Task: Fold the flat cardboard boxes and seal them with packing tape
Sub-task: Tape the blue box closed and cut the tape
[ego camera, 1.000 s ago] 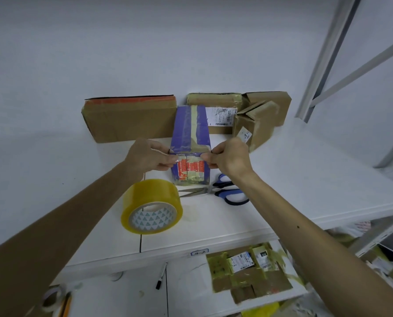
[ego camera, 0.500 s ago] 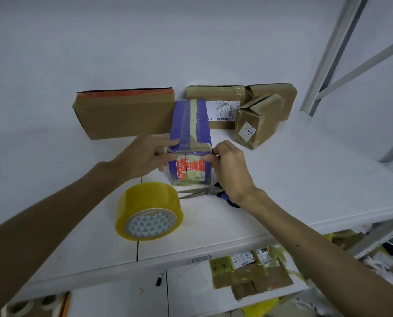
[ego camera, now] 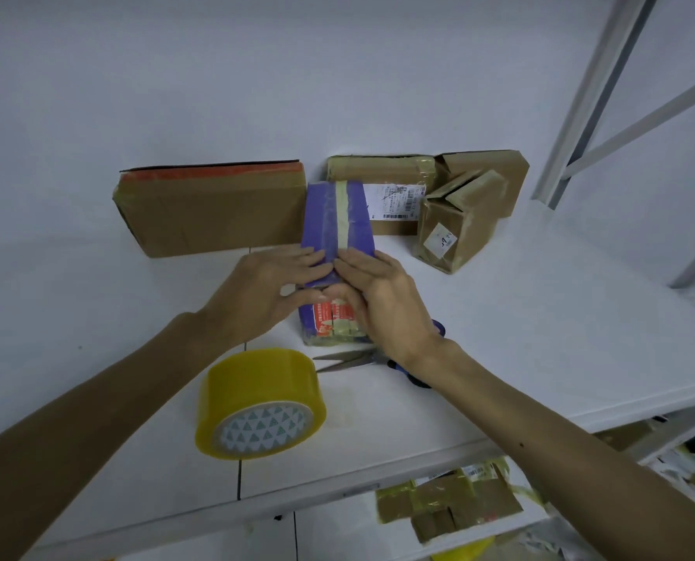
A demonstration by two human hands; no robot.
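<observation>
A small purple box [ego camera: 337, 220] with a strip of tape down its top stands in the middle of the white shelf [ego camera: 540, 338]. My left hand [ego camera: 264, 291] lies flat on the box's near top edge from the left, fingers straight. My right hand [ego camera: 382, 301] presses the same edge from the right, its fingers straight and meeting the left fingertips; both thumbs lie against the front face. A yellow roll of packing tape [ego camera: 258, 402] stands on the shelf in front of my left forearm. Scissors [ego camera: 349, 360] with blue handles lie under my right wrist.
A long flat brown box [ego camera: 212, 212] leans on the wall at the back left. Further brown boxes [ego camera: 455, 228] stand at the back right. A metal shelf post [ego camera: 592, 87] rises at the right. Taped flat cardboard [ego camera: 447, 504] lies on the lower shelf.
Both hands have moved from pinching the box's front corners up onto its top edge and now lie flat there. The camera has come closer to the box.
</observation>
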